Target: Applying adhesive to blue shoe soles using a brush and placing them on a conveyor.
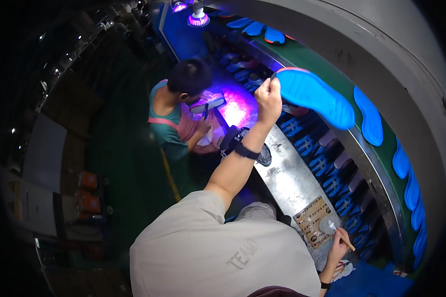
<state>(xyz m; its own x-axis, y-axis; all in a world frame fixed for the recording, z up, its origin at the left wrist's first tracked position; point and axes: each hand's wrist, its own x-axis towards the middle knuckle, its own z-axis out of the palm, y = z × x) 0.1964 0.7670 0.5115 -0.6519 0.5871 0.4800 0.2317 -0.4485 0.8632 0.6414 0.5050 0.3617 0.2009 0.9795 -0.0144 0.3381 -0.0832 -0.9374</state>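
Observation:
Raised over the metal bench (295, 180), my left hand (269, 101) is closed on one end of a blue shoe sole (316, 96). The sole hangs out to the right, tilted, past the green belt's edge. Lower right, my right hand (338, 246) grips a brush (349, 241) by its wooden handle. Its white bristle end is over a round grey dish (329, 224); whether it touches what is inside I cannot tell. Under the dish lies a flat piece of brown cardboard (312, 220) with dark print.
Blue soles lie along a green conveyor belt (389, 133) at the right. Below it is a rack of shoes (327, 158). A co-worker (176, 114) at the bench's far end holds a shoe (208, 104) under purple lamps (198, 20). Orange boxes (87, 203) stand at left.

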